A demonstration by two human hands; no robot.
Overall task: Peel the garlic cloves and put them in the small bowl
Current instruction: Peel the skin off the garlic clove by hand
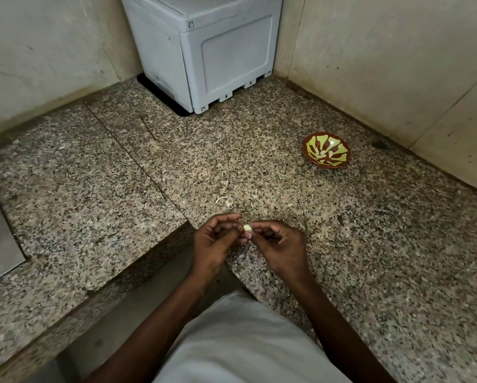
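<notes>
Speckled granite surface [259, 167] in a corner between pale walls, with a grey plastic box [204, 51] at the back. Left hand [213, 241] and right hand [280, 246] meet just above the near edge, fingers curled, both pinching one pale garlic clove [247, 227] between their fingertips. Small bowl [327, 153], brown with a yellow-green pattern, sits well apart to the right rear, a few pale cloves inside. Scrap of white peel [223, 200] lies just beyond the hands.
</notes>
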